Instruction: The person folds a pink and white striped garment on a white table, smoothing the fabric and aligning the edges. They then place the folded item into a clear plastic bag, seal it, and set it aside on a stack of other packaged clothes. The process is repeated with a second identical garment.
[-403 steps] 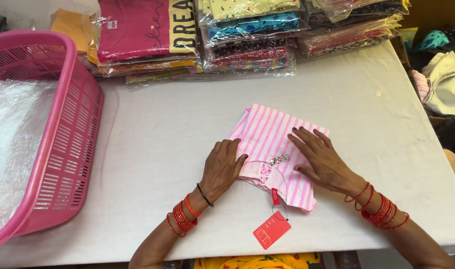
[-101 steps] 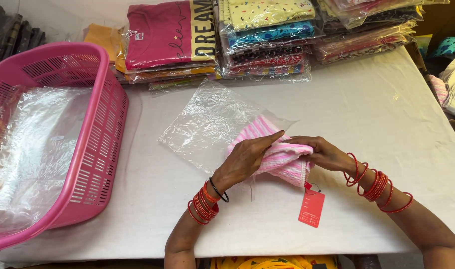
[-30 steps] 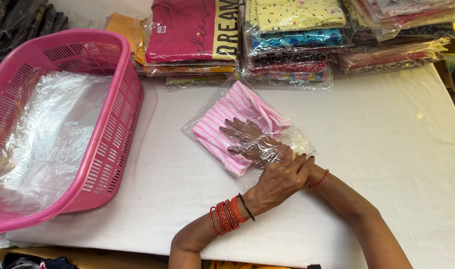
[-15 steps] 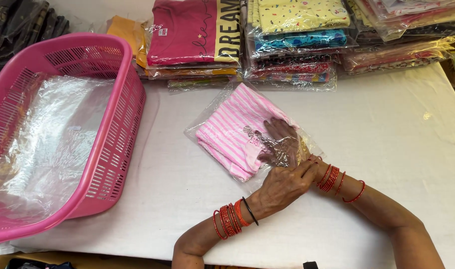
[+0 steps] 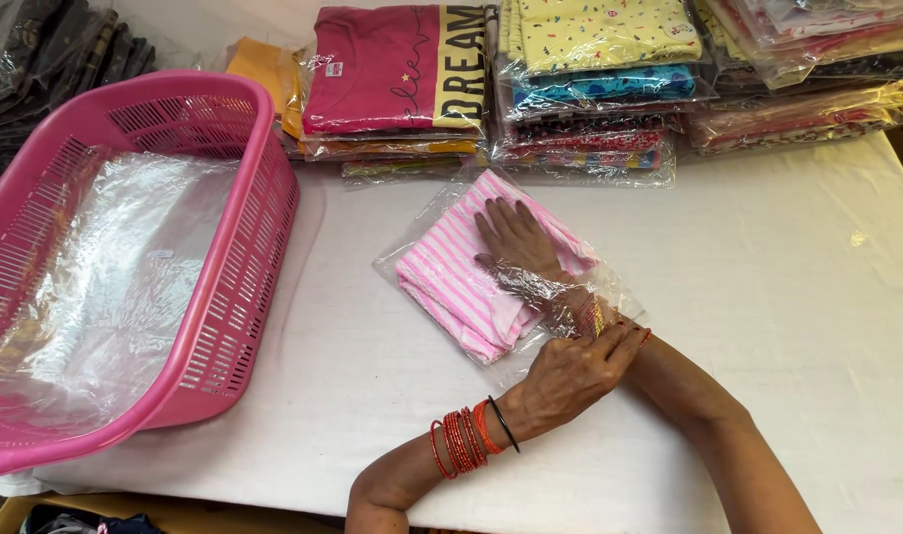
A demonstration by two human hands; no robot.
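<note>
White cloth covers the table (image 5: 768, 297), with stacks of bagged garments (image 5: 570, 89) ranged along its far edge from about 11 to 1 o'clock and a pink plastic basket (image 5: 244, 257), lined with clear plastic film, standing at 9 o'clock. At the centre lies a folded pink-and-white striped garment (image 5: 451, 282), most of it already inside a clear plastic bag (image 5: 427, 227) whose open mouth faces the person, toward 5 o'clock. The right hand (image 5: 520, 242) is thrust into the bag through that mouth, fingers spread and lying flat on top of the garment, wrist and bangles showing through the film. The left hand (image 5: 570, 371) sits at the bag's mouth, just at 6 o'clock of the garment, fingers curled and pinching the film's near edge against the right wrist. Judging by this, the step in hand is seating the garment fully in the bag: the fold looks settled into the far corner, toward 11 o'clock. The next move seems to call for drawing the flat hand out without dragging the fabric back or rumpling the fold, while the pinching hand keeps the film taut. Garment and both hands lie together, well apart from the basket.
</note>
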